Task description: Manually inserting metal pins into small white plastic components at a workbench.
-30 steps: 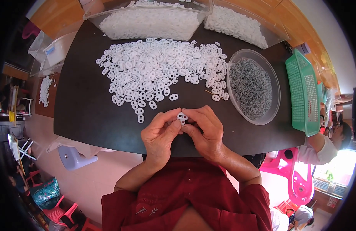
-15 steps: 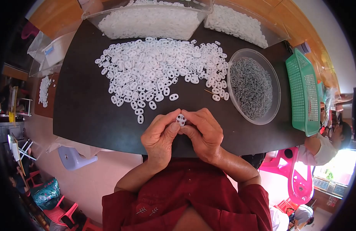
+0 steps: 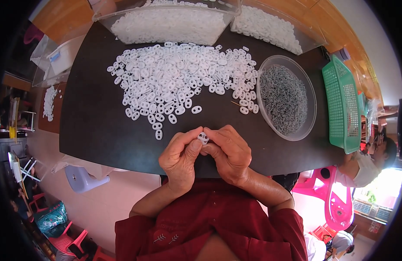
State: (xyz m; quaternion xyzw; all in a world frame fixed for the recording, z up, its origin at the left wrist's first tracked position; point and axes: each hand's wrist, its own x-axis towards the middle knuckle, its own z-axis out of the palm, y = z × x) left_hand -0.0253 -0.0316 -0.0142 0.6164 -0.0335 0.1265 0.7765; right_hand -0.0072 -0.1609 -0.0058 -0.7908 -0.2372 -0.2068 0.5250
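Observation:
Between the fingertips of both hands, just over the near part of the dark table, is a small white plastic piece with holes [image 3: 203, 138]. My left hand [image 3: 180, 157] pinches it from the left with thumb and forefinger. From the other side, my right hand [image 3: 230, 152] grips it the same way. Fingertips cover its edges, so whether it is one piece or two pressed together I cannot tell. Beyond my hands spreads a heap of white oval two-hole plastic pieces [image 3: 166, 82], a few lying loose at its near edge.
A round clear tub [image 3: 314, 114] of small grey screw-like parts stands right of the heap. Clear bins of white pieces [image 3: 170, 26] line the table's far side. A green basket [image 3: 342, 108] sits at the right edge, near another person's arm [image 3: 352, 165]. A thin brownish stick [image 3: 236, 103] lies beside the heap.
The white piece has tilted and shifted slightly between my fingertips, and its holes show differently. Both hands keep their pinch and have barely moved. The heap and tub look the same.

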